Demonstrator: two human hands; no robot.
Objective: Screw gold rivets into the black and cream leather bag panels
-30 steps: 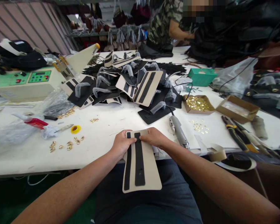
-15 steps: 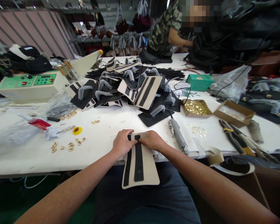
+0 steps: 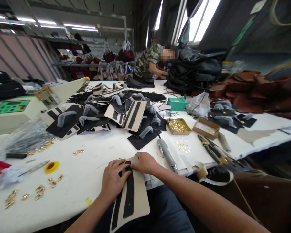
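A beige panel with two black strips hangs over the table's front edge, tilted down towards my lap. My left hand grips its upper left part, thumb on the black strip. At the top right edge my right hand pinches the same panel, its thumb near the strip's upper end. Behind both hands lies a heap of similar black and beige panels with plastic-wrapped handles. A grey electric screwdriver rests to the right of my right hand.
Gold clasps and yellow tape lie left. Right are a box of gold pieces, an open carton, a green box and pliers. A control machine stands far left. A person in camouflage leans over the table's far side.
The view has tilted up and turned right, showing windows and brown leather pieces. Both hands still hold the panel; the left hand's fingers have spread further over its left side.
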